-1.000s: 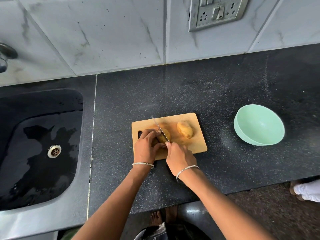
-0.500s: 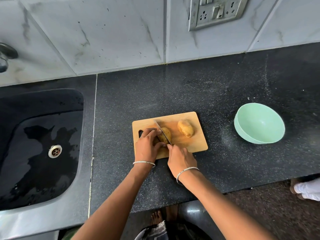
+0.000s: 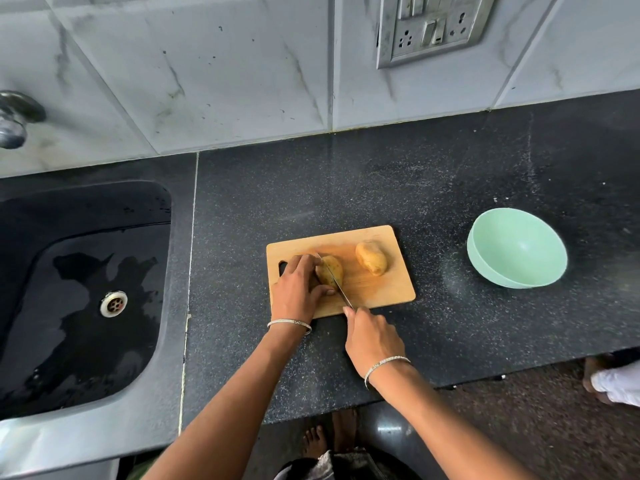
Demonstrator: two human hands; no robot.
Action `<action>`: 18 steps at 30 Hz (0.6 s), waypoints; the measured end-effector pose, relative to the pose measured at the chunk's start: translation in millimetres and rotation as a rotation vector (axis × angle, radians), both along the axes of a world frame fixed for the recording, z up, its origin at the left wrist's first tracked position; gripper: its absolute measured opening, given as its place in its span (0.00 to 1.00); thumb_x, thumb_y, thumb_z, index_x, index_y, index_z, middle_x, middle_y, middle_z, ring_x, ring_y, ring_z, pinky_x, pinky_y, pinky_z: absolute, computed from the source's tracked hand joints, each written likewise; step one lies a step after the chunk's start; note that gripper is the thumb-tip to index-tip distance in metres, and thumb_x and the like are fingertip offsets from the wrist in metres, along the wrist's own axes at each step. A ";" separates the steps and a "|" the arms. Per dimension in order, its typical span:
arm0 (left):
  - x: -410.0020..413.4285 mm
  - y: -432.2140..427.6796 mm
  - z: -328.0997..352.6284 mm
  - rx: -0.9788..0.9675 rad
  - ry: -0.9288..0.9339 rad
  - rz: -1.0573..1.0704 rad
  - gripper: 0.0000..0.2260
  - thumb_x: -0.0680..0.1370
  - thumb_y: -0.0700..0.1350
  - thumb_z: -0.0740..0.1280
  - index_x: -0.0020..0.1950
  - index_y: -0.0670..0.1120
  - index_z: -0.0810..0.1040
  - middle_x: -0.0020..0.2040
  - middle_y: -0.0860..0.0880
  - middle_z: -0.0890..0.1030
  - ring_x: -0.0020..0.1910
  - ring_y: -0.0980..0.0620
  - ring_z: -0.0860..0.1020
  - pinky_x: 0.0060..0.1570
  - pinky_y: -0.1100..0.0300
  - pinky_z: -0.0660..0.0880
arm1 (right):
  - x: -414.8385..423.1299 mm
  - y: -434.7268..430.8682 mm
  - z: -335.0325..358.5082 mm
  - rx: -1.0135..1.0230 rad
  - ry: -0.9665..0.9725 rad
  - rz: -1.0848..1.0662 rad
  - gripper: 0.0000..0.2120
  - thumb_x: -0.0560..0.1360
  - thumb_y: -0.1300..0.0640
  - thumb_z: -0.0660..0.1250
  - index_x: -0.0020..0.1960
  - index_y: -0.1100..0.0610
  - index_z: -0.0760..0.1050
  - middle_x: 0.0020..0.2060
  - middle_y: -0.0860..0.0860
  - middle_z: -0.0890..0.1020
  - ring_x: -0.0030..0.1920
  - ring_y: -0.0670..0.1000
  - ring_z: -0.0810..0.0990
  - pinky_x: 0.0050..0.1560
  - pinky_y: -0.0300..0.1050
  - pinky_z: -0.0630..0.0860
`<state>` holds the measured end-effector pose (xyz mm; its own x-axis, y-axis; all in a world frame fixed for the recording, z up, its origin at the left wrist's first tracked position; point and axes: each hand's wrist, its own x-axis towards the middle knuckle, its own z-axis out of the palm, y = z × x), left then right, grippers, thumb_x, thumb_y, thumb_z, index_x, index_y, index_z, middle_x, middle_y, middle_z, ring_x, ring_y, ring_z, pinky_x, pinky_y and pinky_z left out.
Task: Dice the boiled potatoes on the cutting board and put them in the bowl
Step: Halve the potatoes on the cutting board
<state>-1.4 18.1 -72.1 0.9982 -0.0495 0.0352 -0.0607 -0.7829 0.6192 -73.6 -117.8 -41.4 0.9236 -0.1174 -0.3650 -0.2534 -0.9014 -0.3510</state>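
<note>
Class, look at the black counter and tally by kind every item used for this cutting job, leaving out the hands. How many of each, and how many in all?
Potatoes: 2
Cutting board: 1
Knife: 1
Bowl: 1
Total: 5

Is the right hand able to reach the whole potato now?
Likely not yet: nothing blocks the whole potato, but the right hand grips the knife across the other potato.

Marble-tiled wall, black granite counter
</note>
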 end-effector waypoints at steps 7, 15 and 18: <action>5.8 -2.7 19.7 0.286 0.032 -0.228 0.17 0.72 0.49 0.73 0.58 0.60 0.74 0.74 0.56 0.57 0.58 0.54 0.76 0.49 0.58 0.74 | 0.1 -0.2 2.5 0.001 0.006 0.005 0.22 0.84 0.44 0.47 0.56 0.57 0.73 0.53 0.58 0.81 0.55 0.63 0.80 0.44 0.51 0.72; 7.7 -4.8 25.5 0.220 0.096 -0.181 0.14 0.71 0.47 0.74 0.53 0.61 0.78 0.72 0.57 0.61 0.50 0.52 0.79 0.48 0.58 0.72 | -1.4 -21.7 19.3 0.030 0.179 0.049 0.23 0.83 0.43 0.48 0.57 0.59 0.74 0.55 0.60 0.80 0.57 0.64 0.78 0.53 0.54 0.74; 8.0 -5.2 25.1 0.208 0.107 -0.175 0.15 0.70 0.48 0.75 0.53 0.61 0.78 0.72 0.57 0.62 0.50 0.52 0.78 0.49 0.58 0.72 | 4.6 -35.9 36.5 0.013 0.316 0.105 0.23 0.83 0.44 0.48 0.61 0.59 0.73 0.58 0.61 0.79 0.57 0.62 0.78 0.55 0.53 0.74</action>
